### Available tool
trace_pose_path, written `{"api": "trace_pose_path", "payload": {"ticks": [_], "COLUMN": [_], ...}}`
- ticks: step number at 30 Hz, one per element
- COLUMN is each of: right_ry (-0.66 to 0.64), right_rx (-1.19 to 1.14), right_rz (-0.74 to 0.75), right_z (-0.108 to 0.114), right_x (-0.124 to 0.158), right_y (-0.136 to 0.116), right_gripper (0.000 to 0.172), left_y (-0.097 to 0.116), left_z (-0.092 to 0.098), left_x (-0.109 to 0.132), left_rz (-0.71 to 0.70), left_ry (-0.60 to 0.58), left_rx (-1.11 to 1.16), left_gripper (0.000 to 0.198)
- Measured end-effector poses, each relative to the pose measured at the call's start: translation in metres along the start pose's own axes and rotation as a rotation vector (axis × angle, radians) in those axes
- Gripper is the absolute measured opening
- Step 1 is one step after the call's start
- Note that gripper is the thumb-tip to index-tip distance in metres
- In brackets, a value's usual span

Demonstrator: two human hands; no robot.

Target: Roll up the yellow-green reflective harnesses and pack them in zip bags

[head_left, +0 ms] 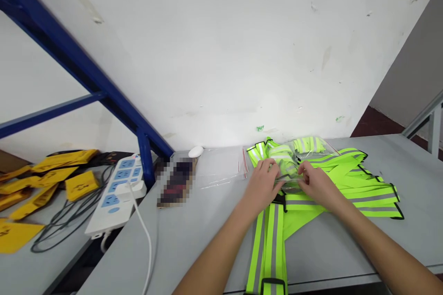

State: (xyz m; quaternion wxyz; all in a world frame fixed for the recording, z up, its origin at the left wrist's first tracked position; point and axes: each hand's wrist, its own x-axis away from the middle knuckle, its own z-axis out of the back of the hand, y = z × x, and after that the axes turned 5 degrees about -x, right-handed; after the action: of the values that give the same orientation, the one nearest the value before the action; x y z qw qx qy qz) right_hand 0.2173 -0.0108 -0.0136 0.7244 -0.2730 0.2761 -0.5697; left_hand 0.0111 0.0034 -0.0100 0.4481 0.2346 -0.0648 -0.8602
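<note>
Grey table [180, 235]; bag [289, 167] between hands [262, 180], one green strap [269, 244] lengthwise toward wearer.

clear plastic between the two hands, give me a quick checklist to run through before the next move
1. Both hands at the clear plastic: ok, left hand and right hand meet there.
2. Firm pinch: cannot tell, fingertips partly hidden.
3. Loose straps clear of the right forearm: not ok, it crosses over them.
4. Flat clear bags out flat: ok, left of the hands.
5. White cord away from the hands: ok, far left.
</note>
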Motion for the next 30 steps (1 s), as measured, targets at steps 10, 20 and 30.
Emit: {"api": "trace_pose_path", "payload": {"ticks": [10, 20, 30], "right_ry": [0.051, 0.541, 0.426], "right_rx": [0.184, 0.023, 0.179], "right_rz": [0.396, 0.710, 0.798], "right_z": [0.022, 0.013, 0.026], "right_x": [-0.003, -0.013, -0.040], "right_y": [0.004, -0.009, -0.017], "right_gripper": [0.014, 0.015, 0.008], "left_y": [0.009, 0.021, 0.023], "left_z": [0.015, 0.024, 0.056], "left_x": [0.000, -0.003, -0.053], "left_rz": [0.089, 0.358, 0.221], "left_ry": [-0.109, 0.233, 0.255], "left_rx": [-0.171, 0.317, 0.606], "left_gripper": [0.015, 0.015, 0.012]}}
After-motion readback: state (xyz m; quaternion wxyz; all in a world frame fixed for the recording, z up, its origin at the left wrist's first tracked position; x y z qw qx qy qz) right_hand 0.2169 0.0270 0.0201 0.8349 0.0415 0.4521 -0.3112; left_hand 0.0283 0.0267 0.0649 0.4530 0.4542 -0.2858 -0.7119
